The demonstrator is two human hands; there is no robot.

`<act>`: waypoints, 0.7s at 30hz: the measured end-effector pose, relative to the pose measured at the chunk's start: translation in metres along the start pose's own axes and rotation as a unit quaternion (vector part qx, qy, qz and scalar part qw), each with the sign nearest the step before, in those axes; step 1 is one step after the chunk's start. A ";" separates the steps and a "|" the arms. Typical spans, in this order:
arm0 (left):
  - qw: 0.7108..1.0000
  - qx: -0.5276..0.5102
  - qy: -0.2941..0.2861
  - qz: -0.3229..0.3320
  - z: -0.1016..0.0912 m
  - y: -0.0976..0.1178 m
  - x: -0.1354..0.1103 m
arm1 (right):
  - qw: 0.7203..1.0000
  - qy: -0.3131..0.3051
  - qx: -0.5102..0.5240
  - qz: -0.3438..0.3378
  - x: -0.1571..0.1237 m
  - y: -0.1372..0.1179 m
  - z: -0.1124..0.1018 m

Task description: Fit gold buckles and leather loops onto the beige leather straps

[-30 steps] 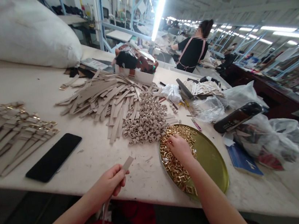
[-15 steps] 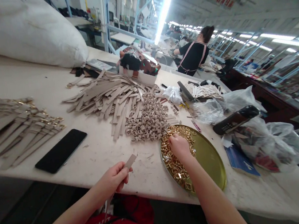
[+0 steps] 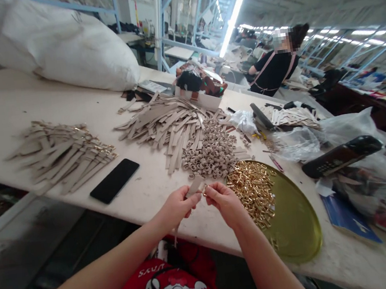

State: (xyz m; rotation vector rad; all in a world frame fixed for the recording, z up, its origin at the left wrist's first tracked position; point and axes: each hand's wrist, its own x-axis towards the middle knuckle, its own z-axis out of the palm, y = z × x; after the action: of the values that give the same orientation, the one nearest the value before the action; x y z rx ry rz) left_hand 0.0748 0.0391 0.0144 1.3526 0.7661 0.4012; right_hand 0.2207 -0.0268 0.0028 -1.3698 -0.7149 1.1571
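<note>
My left hand [image 3: 177, 206] is closed on a beige leather strap [image 3: 194, 187] over the table's near edge. My right hand [image 3: 223, 198] meets it, pinching a small gold buckle [image 3: 204, 188] against the strap's end. Just right of my hands lies a round gold tray [image 3: 296, 225] with a heap of gold buckles [image 3: 254, 191]. Behind my hands sit a pile of small beige loops [image 3: 212, 154] and a spread of loose beige straps [image 3: 167, 122].
A black phone [image 3: 115, 181] lies on the white table [image 3: 13, 106], left of my hands. Straps with buckles [image 3: 64, 152] are piled farther left. A white sack [image 3: 70, 49], plastic bags [image 3: 347, 126], a calculator [image 3: 340, 156] and a person in black [image 3: 275, 67] are beyond.
My right hand left the tray with a buckle and came to the strap in my left hand. My view swung left, so everything sits farther right in frame.
</note>
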 end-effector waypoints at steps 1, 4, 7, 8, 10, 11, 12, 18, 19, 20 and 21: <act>1.000 -0.005 0.012 0.005 0.000 -0.002 -0.001 | 0.999 -0.013 0.037 0.010 -0.002 0.004 0.010; 0.998 -0.044 0.044 0.004 -0.004 -0.008 -0.007 | 0.995 -0.041 0.091 0.022 -0.007 0.016 0.028; 0.991 -0.132 0.025 -0.024 -0.009 -0.010 -0.013 | 0.985 -0.054 0.161 0.040 -0.010 0.025 0.034; 0.985 -0.166 0.012 -0.041 -0.009 -0.009 -0.013 | 0.979 -0.054 0.189 0.048 -0.010 0.028 0.035; 0.972 -0.222 -0.014 -0.076 -0.009 -0.009 -0.014 | 0.970 -0.049 0.232 0.058 -0.012 0.032 0.038; 0.967 -0.236 -0.021 -0.089 -0.009 -0.009 -0.013 | 0.968 -0.045 0.241 0.058 -0.013 0.034 0.039; 0.967 -0.235 -0.020 -0.091 -0.008 -0.009 -0.013 | 0.969 -0.040 0.239 0.055 -0.014 0.036 0.040; 0.991 -0.046 0.125 0.015 -0.001 -0.022 -0.012 | 0.993 0.061 0.101 -0.019 -0.016 0.047 0.049; 0.990 -0.034 0.138 0.020 0.000 -0.024 -0.011 | 0.993 0.072 0.091 -0.026 -0.016 0.048 0.050; 0.989 -0.039 0.141 0.018 0.000 -0.026 -0.010 | 0.992 0.075 0.093 -0.027 -0.015 0.049 0.051; 0.989 -0.060 0.133 0.006 0.000 -0.026 -0.010 | 0.992 0.071 0.103 -0.023 -0.015 0.050 0.051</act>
State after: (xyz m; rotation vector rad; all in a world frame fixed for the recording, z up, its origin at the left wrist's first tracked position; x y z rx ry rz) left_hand 0.0638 0.0274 -0.0086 1.2052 0.9384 0.6376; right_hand 0.1582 -0.0299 -0.0352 -1.2411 -0.5075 1.0549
